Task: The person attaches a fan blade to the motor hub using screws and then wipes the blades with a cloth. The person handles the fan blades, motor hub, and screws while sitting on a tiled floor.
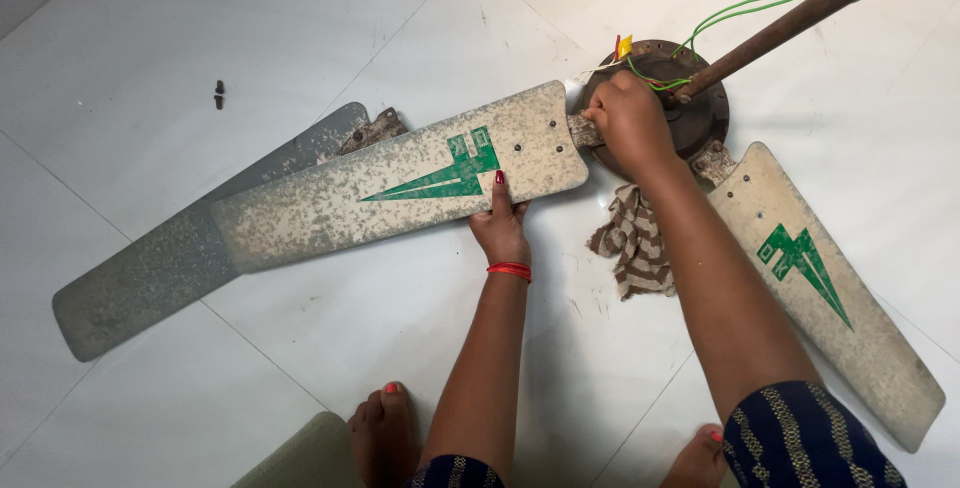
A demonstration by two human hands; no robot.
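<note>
A dusty ceiling fan lies on the white tiled floor. Its round motor hub (700, 113) has a rusty down rod (790, 20) and green wires (740, 10) coming off it. My left hand (500, 220) grips the near edge of a cream blade with a green mark (400, 178), thumb on top. My right hand (628, 123) is closed over the metal bracket where that blade meets the hub. A second cream blade (830, 288) points right, still on the hub.
A loose grey blade (170, 258) lies under and left of the held blade. A striped cloth (635, 243) sits below the hub. A small dark screw (219, 94) lies far left. My bare feet (380, 438) are at the bottom edge.
</note>
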